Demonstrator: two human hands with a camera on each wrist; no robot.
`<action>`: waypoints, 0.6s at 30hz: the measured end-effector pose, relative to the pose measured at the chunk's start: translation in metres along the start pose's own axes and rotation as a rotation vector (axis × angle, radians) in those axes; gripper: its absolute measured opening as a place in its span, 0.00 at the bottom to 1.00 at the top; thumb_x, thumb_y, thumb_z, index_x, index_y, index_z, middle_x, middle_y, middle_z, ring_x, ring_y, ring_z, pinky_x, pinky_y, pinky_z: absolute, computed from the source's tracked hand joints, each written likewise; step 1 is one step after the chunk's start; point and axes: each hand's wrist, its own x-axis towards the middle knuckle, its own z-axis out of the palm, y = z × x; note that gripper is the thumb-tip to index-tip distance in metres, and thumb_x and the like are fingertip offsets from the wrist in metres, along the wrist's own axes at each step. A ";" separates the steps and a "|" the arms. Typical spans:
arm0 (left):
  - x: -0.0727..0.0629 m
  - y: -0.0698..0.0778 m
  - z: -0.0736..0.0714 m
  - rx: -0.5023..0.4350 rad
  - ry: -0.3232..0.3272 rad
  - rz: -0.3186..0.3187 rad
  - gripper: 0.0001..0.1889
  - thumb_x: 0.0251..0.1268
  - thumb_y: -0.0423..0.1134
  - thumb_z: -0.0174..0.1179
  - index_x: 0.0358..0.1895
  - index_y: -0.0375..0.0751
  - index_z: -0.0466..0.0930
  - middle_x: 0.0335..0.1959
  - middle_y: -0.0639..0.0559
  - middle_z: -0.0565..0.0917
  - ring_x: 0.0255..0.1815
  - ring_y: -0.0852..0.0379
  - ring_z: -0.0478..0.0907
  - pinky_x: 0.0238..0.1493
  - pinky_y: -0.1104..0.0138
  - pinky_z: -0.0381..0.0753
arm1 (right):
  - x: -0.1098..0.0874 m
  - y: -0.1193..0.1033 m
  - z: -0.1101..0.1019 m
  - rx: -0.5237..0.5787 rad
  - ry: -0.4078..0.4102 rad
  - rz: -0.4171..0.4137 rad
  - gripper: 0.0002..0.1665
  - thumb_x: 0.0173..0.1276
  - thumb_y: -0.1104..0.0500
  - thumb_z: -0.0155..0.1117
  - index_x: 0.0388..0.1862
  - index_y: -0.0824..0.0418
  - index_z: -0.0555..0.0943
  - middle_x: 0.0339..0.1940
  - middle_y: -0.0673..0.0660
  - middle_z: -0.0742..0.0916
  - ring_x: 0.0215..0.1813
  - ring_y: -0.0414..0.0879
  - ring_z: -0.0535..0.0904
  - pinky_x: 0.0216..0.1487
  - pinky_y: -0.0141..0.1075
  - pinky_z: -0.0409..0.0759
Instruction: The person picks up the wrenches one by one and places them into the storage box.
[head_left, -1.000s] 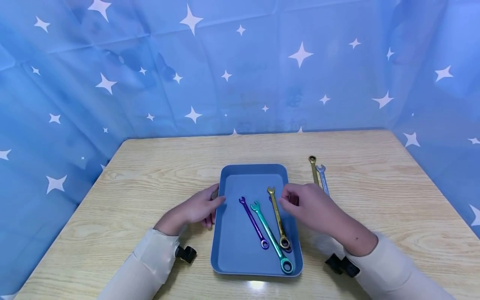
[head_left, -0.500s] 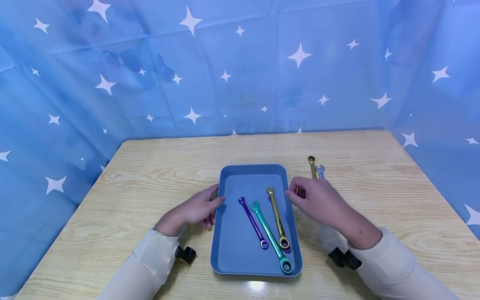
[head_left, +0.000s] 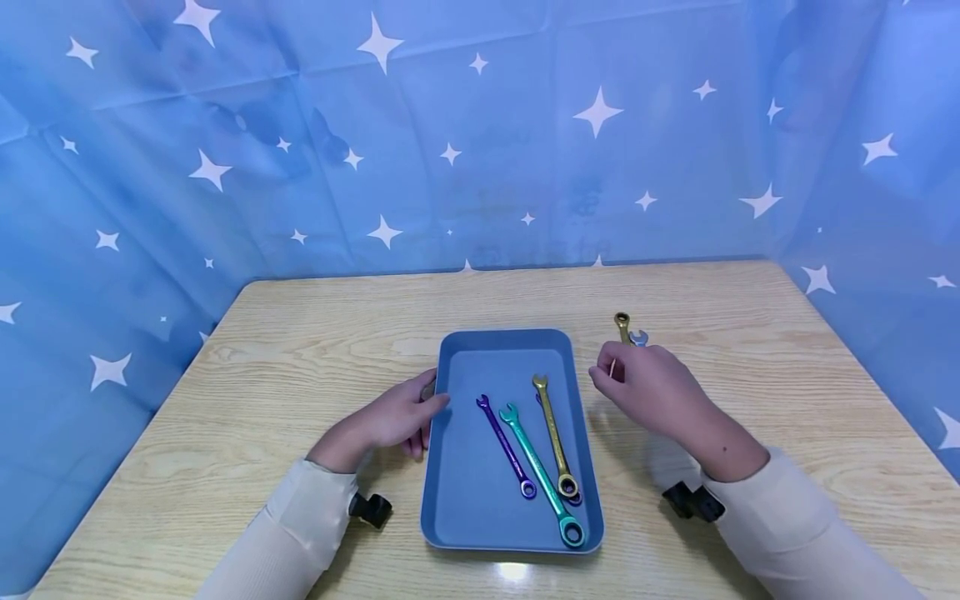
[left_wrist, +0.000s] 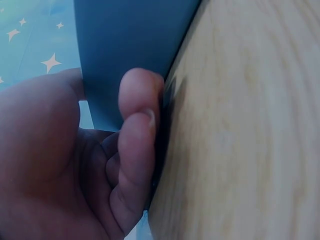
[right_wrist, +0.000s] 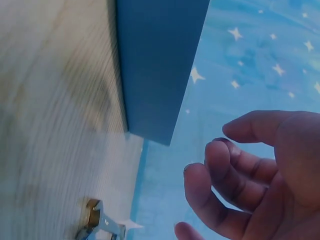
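My left hand (head_left: 397,412) holds the left side of a blue tray (head_left: 450,517), thumb over the rim and fingers against the outer wall. In the left wrist view those fingers (left_wrist: 137,145) are bent beside the tray wall (left_wrist: 130,40), low at the tabletop. Inside the tray lie a purple wrench (head_left: 507,446), a green wrench (head_left: 542,471) and a gold wrench (head_left: 555,433), which partly covers another purple one. My right hand (head_left: 656,387) hovers right of the tray, loosely curled and holding nothing. Just beyond it lie a second gold wrench (head_left: 622,325) and a silver-blue wrench (head_left: 639,337), mostly hidden by the hand.
The wooden table (head_left: 337,333) extends on both sides of the tray. A blue curtain (head_left: 480,150) with white stars hangs behind the table and along its sides. Black wrist mounts (head_left: 371,509) sit at both sleeves.
My right hand has moved from the tray's right rim outward and slightly away, now covering more of the two wrenches on the table. The left hand and the tray stay in place.
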 end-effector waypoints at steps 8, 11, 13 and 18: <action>0.000 -0.001 0.000 -0.001 -0.003 -0.001 0.33 0.81 0.49 0.45 0.81 0.49 0.46 0.18 0.44 0.81 0.13 0.51 0.80 0.19 0.57 0.84 | 0.003 0.012 -0.003 -0.028 -0.005 0.031 0.09 0.75 0.57 0.57 0.34 0.59 0.79 0.16 0.49 0.79 0.17 0.42 0.68 0.20 0.34 0.66; 0.001 -0.001 0.000 -0.003 -0.004 -0.005 0.33 0.81 0.49 0.46 0.81 0.49 0.46 0.19 0.44 0.81 0.13 0.51 0.80 0.20 0.57 0.85 | 0.004 0.017 -0.005 -0.053 -0.002 0.054 0.09 0.75 0.57 0.57 0.35 0.61 0.79 0.16 0.49 0.79 0.16 0.43 0.69 0.18 0.35 0.65; 0.001 -0.002 0.000 -0.003 -0.004 -0.003 0.33 0.81 0.49 0.46 0.81 0.49 0.46 0.19 0.44 0.81 0.13 0.51 0.80 0.20 0.57 0.85 | 0.004 0.021 -0.005 -0.069 -0.002 0.070 0.09 0.75 0.57 0.57 0.35 0.61 0.78 0.16 0.49 0.79 0.16 0.43 0.69 0.17 0.35 0.65; 0.002 -0.002 0.000 -0.002 -0.004 0.002 0.33 0.81 0.49 0.45 0.81 0.49 0.46 0.18 0.44 0.81 0.13 0.51 0.80 0.20 0.57 0.84 | 0.005 0.029 -0.007 -0.095 0.000 0.087 0.09 0.75 0.57 0.57 0.36 0.60 0.78 0.15 0.50 0.78 0.14 0.43 0.69 0.15 0.35 0.63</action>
